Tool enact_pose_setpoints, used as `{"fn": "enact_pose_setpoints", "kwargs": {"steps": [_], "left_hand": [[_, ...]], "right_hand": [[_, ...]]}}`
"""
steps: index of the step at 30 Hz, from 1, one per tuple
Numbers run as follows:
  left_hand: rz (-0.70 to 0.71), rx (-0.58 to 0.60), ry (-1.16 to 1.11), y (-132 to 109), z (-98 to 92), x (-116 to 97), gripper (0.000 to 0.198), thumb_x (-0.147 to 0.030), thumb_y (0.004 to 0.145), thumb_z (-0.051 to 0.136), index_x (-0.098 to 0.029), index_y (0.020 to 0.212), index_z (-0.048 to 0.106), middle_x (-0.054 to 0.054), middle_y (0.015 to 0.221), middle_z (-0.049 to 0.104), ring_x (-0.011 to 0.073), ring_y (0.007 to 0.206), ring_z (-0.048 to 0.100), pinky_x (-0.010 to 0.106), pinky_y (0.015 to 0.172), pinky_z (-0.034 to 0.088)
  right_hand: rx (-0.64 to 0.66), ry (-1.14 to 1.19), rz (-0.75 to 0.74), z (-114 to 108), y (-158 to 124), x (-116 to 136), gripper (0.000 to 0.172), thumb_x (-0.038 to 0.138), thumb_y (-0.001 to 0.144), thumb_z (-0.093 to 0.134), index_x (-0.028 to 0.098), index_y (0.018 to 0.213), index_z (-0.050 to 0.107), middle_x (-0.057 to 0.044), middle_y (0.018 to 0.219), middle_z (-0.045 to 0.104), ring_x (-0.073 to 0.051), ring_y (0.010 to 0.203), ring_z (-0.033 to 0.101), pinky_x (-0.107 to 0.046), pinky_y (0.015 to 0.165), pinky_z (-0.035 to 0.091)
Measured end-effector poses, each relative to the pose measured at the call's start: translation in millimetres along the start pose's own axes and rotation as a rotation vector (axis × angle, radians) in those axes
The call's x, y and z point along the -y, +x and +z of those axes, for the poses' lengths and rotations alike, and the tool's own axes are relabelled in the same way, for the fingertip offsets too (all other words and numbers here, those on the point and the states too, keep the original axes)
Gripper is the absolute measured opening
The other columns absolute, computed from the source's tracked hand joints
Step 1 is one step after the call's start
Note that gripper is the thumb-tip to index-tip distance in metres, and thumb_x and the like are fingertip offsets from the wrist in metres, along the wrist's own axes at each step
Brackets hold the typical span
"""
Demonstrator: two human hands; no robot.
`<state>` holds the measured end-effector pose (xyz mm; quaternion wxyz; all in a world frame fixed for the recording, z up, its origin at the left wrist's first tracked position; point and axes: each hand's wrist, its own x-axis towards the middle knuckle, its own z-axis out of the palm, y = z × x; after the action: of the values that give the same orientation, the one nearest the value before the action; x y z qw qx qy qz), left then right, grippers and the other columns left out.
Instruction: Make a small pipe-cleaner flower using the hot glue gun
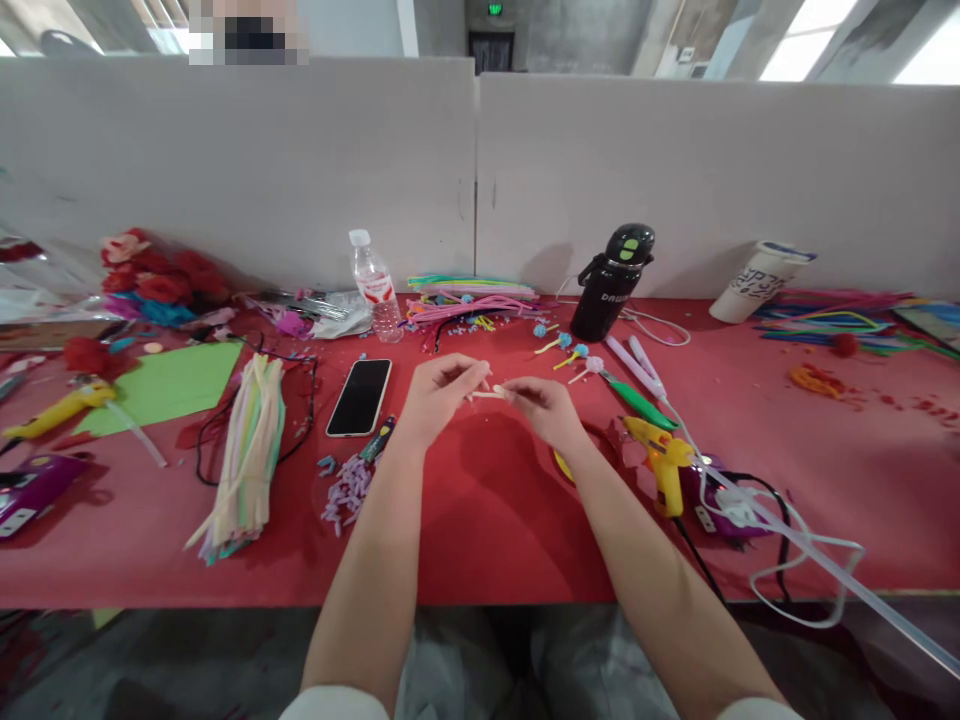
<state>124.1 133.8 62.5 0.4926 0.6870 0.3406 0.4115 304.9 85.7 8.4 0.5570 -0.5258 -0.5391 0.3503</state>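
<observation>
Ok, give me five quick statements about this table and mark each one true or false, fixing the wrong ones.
1. A small pale strip shows between the left hand and right hand. True.
2. The phone lies right of the right hand. False: it lies left of the left hand.
3. The black bottle has a green patch on its lid. True.
4. The purple bits are heaped beside the black bottle. False: they lie below the phone in view.
5. The bundle of pale stems lies left of the phone. True.

On table: phone left of left hand, bottle behind phone.
</observation>
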Motion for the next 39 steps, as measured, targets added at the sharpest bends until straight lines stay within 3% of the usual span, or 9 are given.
{"fn": "enact_pose_setpoints", "kwargs": {"steps": [2, 4, 6, 13, 16, 22, 29, 34, 39], "left_hand": [[0.073, -0.038, 0.189, 2, -0.3, 1, 0.025, -0.042, 0.081, 0.065, -0.018, 0.082, 0.072, 0.005, 0.08, 0.07, 0.0135, 0.068, 0.058, 0.025, 0.063, 0.043], [0.069, 0.068, 0.271, 3, 2.1, 5, 0.024, -0.04, 0.082, 0.063, -0.018, 0.081, 0.073, 0.005, 0.082, 0.071, 0.0155, 0.074, 0.06, 0.026, 0.067, 0.044], [0.019, 0.146, 0.229, 3, 5.9, 9, 0.026, -0.041, 0.084, 0.06, -0.017, 0.081, 0.073, 0.005, 0.079, 0.071, 0.0158, 0.072, 0.061, 0.026, 0.067, 0.045], [-0.174, 0.216, 0.011, 5, 17.3, 18, 0.035, -0.049, 0.081, 0.061, -0.015, 0.076, 0.067, 0.003, 0.066, 0.064, 0.0115, 0.056, 0.053, 0.024, 0.055, 0.04], [-0.191, 0.188, -0.045, 8, 23.5, 24, 0.036, -0.05, 0.083, 0.059, -0.015, 0.078, 0.064, 0.003, 0.068, 0.063, 0.0115, 0.058, 0.054, 0.024, 0.056, 0.041], [-0.096, 0.037, 0.032, 11, 34.0, 37, 0.032, -0.047, 0.087, 0.053, -0.016, 0.08, 0.06, 0.002, 0.069, 0.06, 0.013, 0.064, 0.054, 0.024, 0.061, 0.041], [0.044, 0.069, 0.417, 10, 29.5, 32, 0.028, -0.038, 0.09, 0.049, -0.018, 0.071, 0.054, 0.001, 0.067, 0.057, 0.0137, 0.063, 0.049, 0.025, 0.062, 0.035], [0.047, 0.128, 0.474, 8, 29.4, 34, 0.023, -0.031, 0.089, 0.048, -0.019, 0.07, 0.053, 0.0, 0.065, 0.056, 0.0133, 0.06, 0.047, 0.025, 0.06, 0.032], [0.066, 0.189, 0.494, 7, 32.1, 34, 0.024, -0.03, 0.088, 0.049, -0.018, 0.067, 0.055, 0.0, 0.061, 0.055, 0.0126, 0.057, 0.045, 0.025, 0.057, 0.03]], "right_hand": [[0.046, 0.022, 0.019, -3, 0, 1, 0.025, 0.04, 0.075, 0.069, 0.018, 0.086, 0.073, -0.005, 0.084, 0.072, -0.019, 0.078, 0.065, -0.033, 0.077, 0.051], [0.057, 0.074, 0.061, -6, 0, 1, 0.025, 0.038, 0.073, 0.071, 0.019, 0.088, 0.072, -0.004, 0.087, 0.072, -0.019, 0.08, 0.066, -0.033, 0.078, 0.051], [0.041, 0.137, 0.106, -7, 0, 0, 0.028, 0.036, 0.071, 0.073, 0.02, 0.094, 0.071, -0.004, 0.089, 0.072, -0.019, 0.082, 0.067, -0.034, 0.078, 0.051], [-0.09, 0.321, 0.131, -1, 2, -1, 0.043, 0.036, 0.068, 0.075, 0.019, 0.106, 0.063, -0.004, 0.083, 0.071, -0.015, 0.071, 0.062, -0.031, 0.071, 0.051], [-0.166, 0.329, 0.169, 5, 1, 1, 0.043, 0.043, 0.068, 0.076, 0.019, 0.102, 0.065, -0.003, 0.08, 0.07, -0.013, 0.065, 0.059, -0.029, 0.067, 0.049], [-0.064, 0.224, 0.168, 13, -1, 1, 0.035, 0.05, 0.072, 0.071, 0.017, 0.085, 0.072, -0.003, 0.078, 0.068, -0.014, 0.071, 0.059, -0.027, 0.067, 0.046], [-0.111, 0.244, 0.2, 15, 2, -6, 0.037, 0.055, 0.073, 0.067, 0.018, 0.076, 0.064, 0.001, 0.068, 0.06, -0.013, 0.064, 0.056, -0.027, 0.064, 0.045], [-0.079, 0.271, 0.24, 14, 2, -9, 0.039, 0.058, 0.073, 0.064, 0.02, 0.075, 0.056, 0.005, 0.056, 0.05, -0.01, 0.046, 0.046, -0.026, 0.047, 0.036], [-0.086, 0.216, 0.226, 12, 1, -9, 0.036, 0.056, 0.076, 0.062, 0.021, 0.072, 0.055, 0.005, 0.05, 0.047, -0.01, 0.043, 0.04, -0.024, 0.044, 0.03]]}}
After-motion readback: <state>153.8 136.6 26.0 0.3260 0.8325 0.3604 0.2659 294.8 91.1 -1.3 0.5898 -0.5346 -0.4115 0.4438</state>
